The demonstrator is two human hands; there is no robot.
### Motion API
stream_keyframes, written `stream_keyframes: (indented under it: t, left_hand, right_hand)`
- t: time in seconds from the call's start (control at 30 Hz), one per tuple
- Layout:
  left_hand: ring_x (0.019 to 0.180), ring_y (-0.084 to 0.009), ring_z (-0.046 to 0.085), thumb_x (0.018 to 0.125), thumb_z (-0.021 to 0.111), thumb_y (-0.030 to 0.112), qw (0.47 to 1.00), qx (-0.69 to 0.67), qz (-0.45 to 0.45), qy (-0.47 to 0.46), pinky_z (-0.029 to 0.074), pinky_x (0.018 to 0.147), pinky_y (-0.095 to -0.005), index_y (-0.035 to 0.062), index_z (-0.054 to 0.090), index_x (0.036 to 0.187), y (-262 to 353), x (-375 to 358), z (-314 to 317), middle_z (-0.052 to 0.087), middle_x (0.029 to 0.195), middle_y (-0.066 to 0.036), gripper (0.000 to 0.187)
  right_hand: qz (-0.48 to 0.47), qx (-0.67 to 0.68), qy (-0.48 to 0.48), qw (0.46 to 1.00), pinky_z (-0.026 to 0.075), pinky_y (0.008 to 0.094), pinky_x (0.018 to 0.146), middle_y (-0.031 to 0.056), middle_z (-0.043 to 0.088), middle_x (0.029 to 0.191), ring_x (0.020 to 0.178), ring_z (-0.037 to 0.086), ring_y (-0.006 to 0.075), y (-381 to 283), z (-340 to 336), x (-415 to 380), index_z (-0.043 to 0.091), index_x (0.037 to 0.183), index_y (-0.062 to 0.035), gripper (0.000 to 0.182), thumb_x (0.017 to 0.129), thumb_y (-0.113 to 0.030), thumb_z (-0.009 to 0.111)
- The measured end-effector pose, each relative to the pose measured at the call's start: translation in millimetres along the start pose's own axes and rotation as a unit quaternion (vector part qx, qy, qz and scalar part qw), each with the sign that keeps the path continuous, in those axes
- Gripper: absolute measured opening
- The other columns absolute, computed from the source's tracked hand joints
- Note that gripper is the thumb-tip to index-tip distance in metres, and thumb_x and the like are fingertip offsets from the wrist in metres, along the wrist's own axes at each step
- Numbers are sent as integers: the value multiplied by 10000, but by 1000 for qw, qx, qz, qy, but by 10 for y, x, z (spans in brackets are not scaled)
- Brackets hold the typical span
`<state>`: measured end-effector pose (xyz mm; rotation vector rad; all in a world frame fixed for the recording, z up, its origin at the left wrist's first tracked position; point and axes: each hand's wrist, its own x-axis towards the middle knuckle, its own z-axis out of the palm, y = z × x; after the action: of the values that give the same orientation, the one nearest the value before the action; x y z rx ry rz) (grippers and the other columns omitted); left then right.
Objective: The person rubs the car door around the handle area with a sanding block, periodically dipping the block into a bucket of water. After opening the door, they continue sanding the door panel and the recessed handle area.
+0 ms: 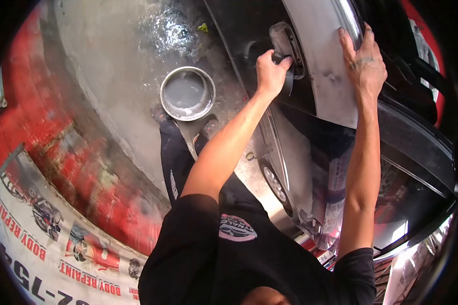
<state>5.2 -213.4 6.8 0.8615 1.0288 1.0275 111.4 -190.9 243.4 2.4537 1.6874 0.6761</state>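
Observation:
My left hand (272,74) is closed in a pinch on a small dark piece of what looks like sandpaper (277,57), against the side of a dark car door. Just beyond the fingers is the door handle (293,50), with pale, scuffed patches around its recess. My right hand (367,65) lies open, fingers spread, at the upper edge of the door by the bright window trim (352,16). Below that trim runs a dull grey, sanded-looking panel (324,71). Part of what the left hand pinches is hidden by its fingers.
A round bucket (188,116) of grey water stands on the wet concrete floor (122,61), close to my feet. The car's wheel (275,180) is below my arms. A red wall (61,132) and a printed banner (61,264) are at the left.

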Motion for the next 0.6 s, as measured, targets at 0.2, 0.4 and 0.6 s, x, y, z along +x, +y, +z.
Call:
stream_keyframes:
  t: [0.2, 0.4, 0.6]
  left_hand:
    - [790, -127, 658, 863, 797, 19, 994, -71, -45, 68, 542, 709, -318, -49, 739, 999, 328, 344, 1, 776, 904, -80, 162]
    - [835, -163, 692, 847, 816, 70, 998, 47, -17, -29, 548, 787, -349, -49, 738, 967, 162, -193, -156, 784, 915, -137, 185]
    - [798, -344, 763, 773, 862, 108, 996, 79, 13, -37, 558, 715, -426, -45, 730, 894, 384, 355, -329, 755, 853, -245, 236]
  right_hand:
    - [17, -1, -20, 1000, 581, 537, 918, 221, 730, 1219, 1081, 732, 432, -40, -14, -24, 540, 1505, -122, 802, 977, -726, 542]
    - [5, 4, -2, 1000, 589, 550, 887, 247, 733, 1165, 1026, 745, 441, -36, -18, -13, 558, 1480, -80, 832, 972, -738, 531]
    - [17, 4, -21, 1000, 578, 544, 919, 238, 725, 1215, 1072, 729, 445, -54, -47, 25, 540, 1501, -98, 825, 978, -735, 531]
